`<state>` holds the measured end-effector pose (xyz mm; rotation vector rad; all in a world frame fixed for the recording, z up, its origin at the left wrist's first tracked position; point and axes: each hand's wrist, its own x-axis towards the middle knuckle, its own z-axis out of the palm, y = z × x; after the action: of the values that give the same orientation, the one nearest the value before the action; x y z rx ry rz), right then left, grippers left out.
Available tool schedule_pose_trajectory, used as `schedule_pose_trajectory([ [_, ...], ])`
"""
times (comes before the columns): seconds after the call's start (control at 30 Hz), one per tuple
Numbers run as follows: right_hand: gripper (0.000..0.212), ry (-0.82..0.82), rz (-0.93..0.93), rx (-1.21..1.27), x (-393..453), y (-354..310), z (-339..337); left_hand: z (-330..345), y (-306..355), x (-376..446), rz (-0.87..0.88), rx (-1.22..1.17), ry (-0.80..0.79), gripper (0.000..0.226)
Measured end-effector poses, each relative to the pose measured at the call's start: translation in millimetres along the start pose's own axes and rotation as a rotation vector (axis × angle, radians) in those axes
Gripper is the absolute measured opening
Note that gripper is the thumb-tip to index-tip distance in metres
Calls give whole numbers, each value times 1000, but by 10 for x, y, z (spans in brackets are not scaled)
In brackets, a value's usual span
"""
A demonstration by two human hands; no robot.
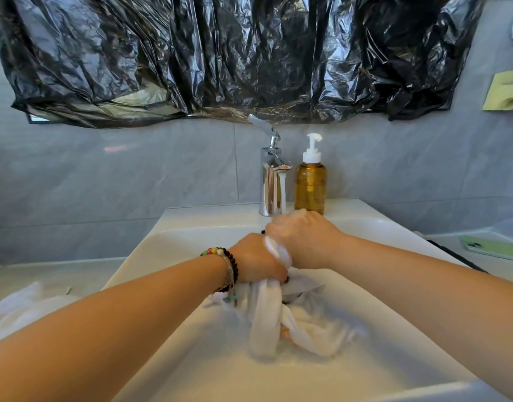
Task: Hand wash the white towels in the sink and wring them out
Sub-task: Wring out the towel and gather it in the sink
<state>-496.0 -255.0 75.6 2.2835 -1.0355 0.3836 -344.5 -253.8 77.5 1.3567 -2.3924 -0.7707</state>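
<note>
A wet white towel [274, 320] hangs bunched and twisted over the white sink basin [191, 358]. My left hand [256, 261] grips its upper part, fingers curled round the cloth. My right hand [303, 239] grips the same towel just above and behind, close against the left hand. Both hands are held over the middle of the basin, below the chrome tap [271, 181], from which water runs. Another white towel [20, 306] lies on the counter at the left of the sink.
An amber soap pump bottle [310, 184] stands right of the tap on the sink's back ledge. A green phone [494, 248] lies on the counter at the right. Black plastic sheeting [235, 53] covers the wall above. A yellow-green holder [504, 92] hangs at the upper right.
</note>
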Motion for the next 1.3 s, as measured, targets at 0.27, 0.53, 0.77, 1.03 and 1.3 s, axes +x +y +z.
schedule_pose_trajectory([
  [0.27, 28, -504, 207, -87, 186, -156, -260, 138, -62, 106, 39, 330, 161, 17],
  [0.53, 29, -748, 292, 73, 164, -57, -255, 239, -56, 141, 56, 314, 152, 29],
  [0.77, 33, -807, 400, 236, 120, 21, -262, 236, 27, 153, 47, 369, 144, 18],
  [1.03, 42, -526, 553, 494, -37, 86, -295, 147, 2, 182, -67, 146, 215, 32],
  [1.3, 49, -439, 879, 870, -122, -421, -508, -90, 99, 102, -468, -835, 424, 53],
])
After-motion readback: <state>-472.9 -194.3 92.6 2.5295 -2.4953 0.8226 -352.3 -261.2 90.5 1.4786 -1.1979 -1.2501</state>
